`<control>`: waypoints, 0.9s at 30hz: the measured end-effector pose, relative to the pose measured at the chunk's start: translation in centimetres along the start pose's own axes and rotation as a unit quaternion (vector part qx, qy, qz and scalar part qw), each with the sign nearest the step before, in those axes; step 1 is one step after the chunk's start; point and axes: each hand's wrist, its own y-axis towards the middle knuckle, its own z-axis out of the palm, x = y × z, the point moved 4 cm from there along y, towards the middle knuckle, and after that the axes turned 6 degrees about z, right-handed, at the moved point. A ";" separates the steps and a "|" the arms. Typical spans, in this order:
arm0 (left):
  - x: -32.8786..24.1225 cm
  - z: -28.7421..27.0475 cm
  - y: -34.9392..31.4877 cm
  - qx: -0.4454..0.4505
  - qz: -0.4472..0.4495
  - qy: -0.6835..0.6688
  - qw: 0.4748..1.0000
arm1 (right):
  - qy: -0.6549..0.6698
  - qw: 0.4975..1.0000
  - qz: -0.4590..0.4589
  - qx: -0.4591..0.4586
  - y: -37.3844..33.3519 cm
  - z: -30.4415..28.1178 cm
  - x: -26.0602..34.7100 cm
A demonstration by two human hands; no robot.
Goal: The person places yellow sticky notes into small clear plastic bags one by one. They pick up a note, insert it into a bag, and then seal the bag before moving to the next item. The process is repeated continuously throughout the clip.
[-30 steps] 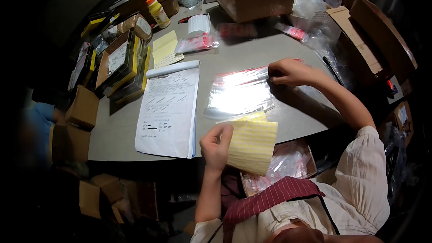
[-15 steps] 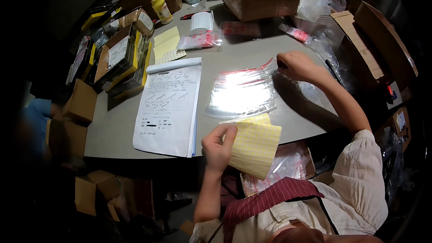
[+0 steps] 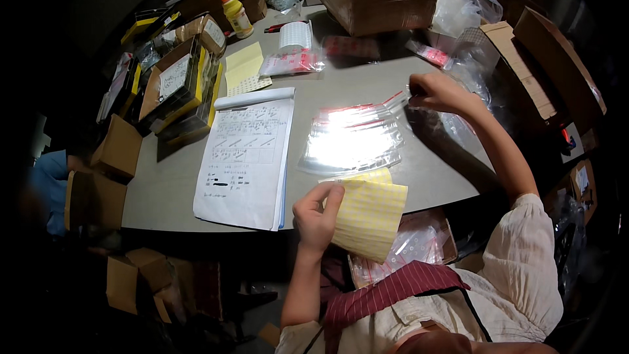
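Observation:
My left hand (image 3: 316, 219) pinches a yellow sheet of small round stickers (image 3: 370, 216) between thumb and fingers, over the table's near edge. Ahead of it lies a fanned stack of clear zip bags (image 3: 354, 137) with red lines along their far edges, shining with glare. My right hand (image 3: 436, 94) is closed at the stack's far right corner. The red-lined corner of one bag reaches its fingertips, which are partly hidden. Left of the stack rests a clipboard-like pad of white paper (image 3: 246, 157) with handwriting.
Black and yellow boxes (image 3: 180, 85) and a yellow bottle (image 3: 236, 16) stand at the left. A sticker roll (image 3: 295, 36) and red-printed bags (image 3: 291, 63) lie farther back. An open carton (image 3: 373, 13) is behind. Below the table edge, a box (image 3: 449, 239) holds plastic bags.
My right hand has shifted slightly right, and the bag corner at its fingers has drawn out a little the same way. The left hand still holds the sticker sheet in almost the same spot.

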 end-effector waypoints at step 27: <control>-0.4 0.3 0.3 0.035 0.020 0.030 0.999 | 0.208 0.936 -0.280 -0.049 -6.9 2.9 15.5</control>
